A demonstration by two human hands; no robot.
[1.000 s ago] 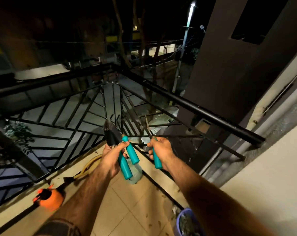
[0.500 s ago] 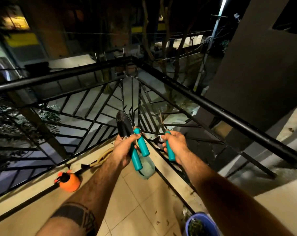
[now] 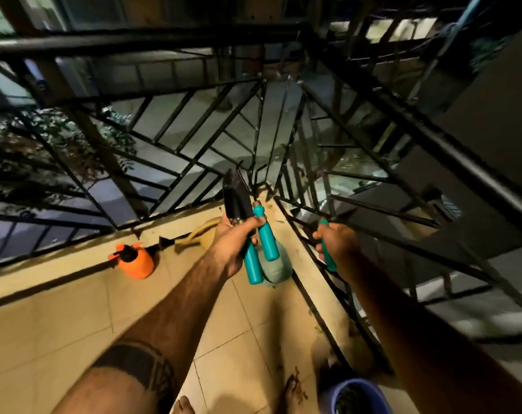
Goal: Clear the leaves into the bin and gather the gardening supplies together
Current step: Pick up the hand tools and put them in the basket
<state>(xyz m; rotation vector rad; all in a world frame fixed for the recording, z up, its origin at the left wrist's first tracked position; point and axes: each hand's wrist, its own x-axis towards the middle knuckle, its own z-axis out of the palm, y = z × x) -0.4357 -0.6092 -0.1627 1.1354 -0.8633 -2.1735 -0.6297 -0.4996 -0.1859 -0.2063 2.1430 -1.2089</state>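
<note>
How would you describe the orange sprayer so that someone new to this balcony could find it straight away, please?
Follow the black railing down to the tiled floor along its left stretch. The orange sprayer stands there against the low kerb, left of the left hand. It is the only orange thing; the tool handles nearby are teal.

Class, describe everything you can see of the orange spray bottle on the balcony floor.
The orange spray bottle is squat and rounded, plastic by its look, with a black pump top and an orange trigger pointing left. It stands upright on the tiled floor against the low ledge under the railing, left of both hands. No hand touches it.
</note>
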